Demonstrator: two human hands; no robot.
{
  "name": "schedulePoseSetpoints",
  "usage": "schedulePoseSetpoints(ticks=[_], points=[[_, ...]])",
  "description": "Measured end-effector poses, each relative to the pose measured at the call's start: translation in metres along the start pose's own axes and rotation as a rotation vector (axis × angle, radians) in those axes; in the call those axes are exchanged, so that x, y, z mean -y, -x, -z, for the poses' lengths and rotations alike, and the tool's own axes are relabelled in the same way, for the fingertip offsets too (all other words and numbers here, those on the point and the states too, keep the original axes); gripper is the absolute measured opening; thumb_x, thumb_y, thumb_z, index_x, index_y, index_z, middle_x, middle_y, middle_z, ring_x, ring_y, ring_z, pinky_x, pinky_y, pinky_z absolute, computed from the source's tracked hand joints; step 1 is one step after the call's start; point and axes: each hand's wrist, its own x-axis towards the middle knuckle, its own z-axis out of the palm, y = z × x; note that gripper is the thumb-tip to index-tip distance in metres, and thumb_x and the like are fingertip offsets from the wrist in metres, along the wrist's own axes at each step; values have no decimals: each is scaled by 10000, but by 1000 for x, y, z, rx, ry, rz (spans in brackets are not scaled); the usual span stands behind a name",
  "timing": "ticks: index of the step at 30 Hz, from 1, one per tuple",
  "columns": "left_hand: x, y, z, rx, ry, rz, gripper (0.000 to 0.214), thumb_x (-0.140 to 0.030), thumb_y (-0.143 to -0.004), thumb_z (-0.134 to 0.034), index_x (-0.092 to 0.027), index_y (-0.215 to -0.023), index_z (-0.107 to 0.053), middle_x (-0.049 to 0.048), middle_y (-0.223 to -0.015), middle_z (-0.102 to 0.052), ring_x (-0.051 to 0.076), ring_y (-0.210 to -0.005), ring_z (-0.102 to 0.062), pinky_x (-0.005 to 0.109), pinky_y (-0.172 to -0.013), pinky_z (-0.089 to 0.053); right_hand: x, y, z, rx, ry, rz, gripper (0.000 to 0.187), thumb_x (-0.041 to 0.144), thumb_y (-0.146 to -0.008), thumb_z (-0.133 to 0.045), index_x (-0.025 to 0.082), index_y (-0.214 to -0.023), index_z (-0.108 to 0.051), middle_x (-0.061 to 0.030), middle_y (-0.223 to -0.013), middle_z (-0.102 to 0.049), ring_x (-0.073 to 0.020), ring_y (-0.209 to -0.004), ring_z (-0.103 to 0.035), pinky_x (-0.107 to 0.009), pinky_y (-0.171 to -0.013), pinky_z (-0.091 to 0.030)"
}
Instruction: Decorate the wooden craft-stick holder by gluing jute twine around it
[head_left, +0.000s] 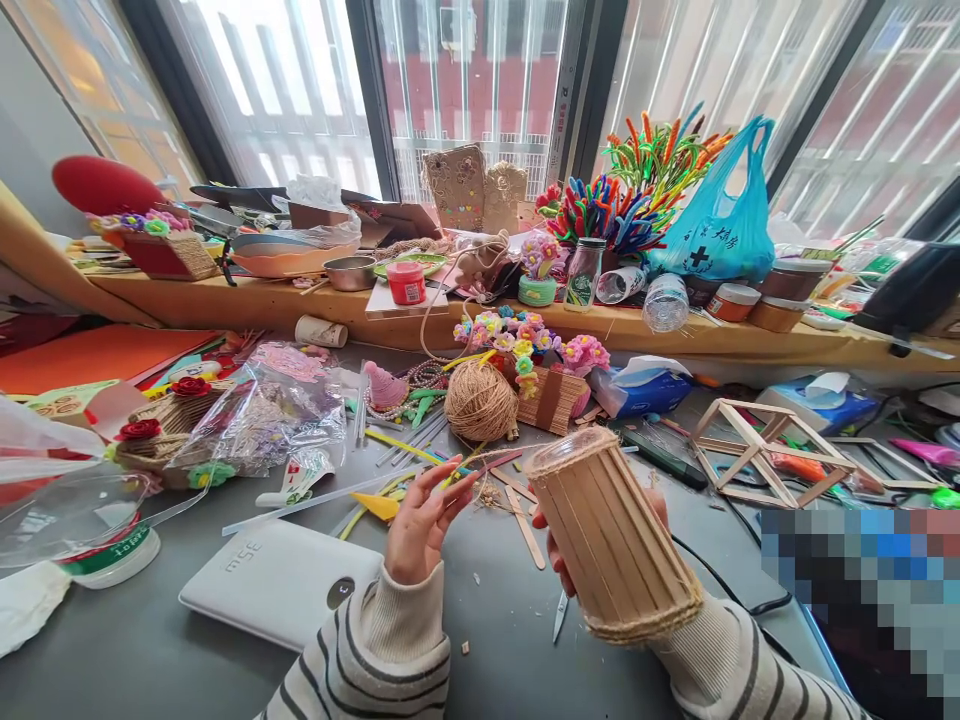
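Note:
My right hand (559, 555) is wrapped round a jar covered with wooden craft sticks (615, 530), held tilted above the table. Its clear round end faces up and away from me, and rows of twine circle the end nearest my wrist. A strand of jute twine (499, 455) runs from the jar's far rim to the fingers of my left hand (424, 520), which pinch it. Behind my hands rests a ball of jute twine (481, 400). Loose craft sticks (525, 527) lie between my hands, and a pointed metal blade (559, 617) shows below the jar.
A white box-like device (277, 585) lies at left, near bagged flowers (262, 410). Stick frames (772, 455) and tissue packs (645, 385) stand at right. Along the sill are a glass bottle (584, 275), pipe cleaners (600, 215) and a blue bag (720, 220). Cables (731, 575) cross the right side.

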Motion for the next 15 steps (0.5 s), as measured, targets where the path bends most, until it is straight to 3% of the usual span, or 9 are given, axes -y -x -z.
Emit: schedulePoseSetpoints(ticks=[4, 8, 12, 15], points=[[4, -4, 11, 83, -116, -69, 316, -388, -669, -811, -223, -930, -744, 70, -1055, -706, 233, -939, -685, 303, -721, -562, -3, -1, -7, -154, 247, 183, 684, 720, -632, -611, 187, -1047, -716, -134, -980, -747, -293, -852, -702, -404, -728, -550], [10, 4, 7, 246, -183, -116, 452, -480, -697, -775, -234, -1067, -697, 95, -1126, -691, 261, -1012, -660, 348, -809, -557, -9, -7, -15, -226, 406, 349, 644, 529, -660, -767, 238, -1211, -606, -82, -1167, -694, -282, -1076, -644, -379, -903, -511], [16, 13, -3, 356, -241, -172, 638, -576, -725, -709, -219, -1242, -596, 124, -1258, -655, 302, -1168, -607, 372, -928, -519, -18, -8, -22, -330, 677, 411, 699, 495, -707, -758, 229, -1300, -502, -100, -1256, -638, -270, -1132, -612, -365, -896, -522], [13, 13, -4, 474, -299, -138, 593, -544, -761, -692, -227, -1246, -565, 128, -1338, -615, 328, -1212, -593, 404, -967, -505, -25, -6, -28, -400, 792, 415, 751, 509, -711, -750, 209, -1334, -456, -131, -1315, -595, -281, -1158, -598, -372, -890, -533]])
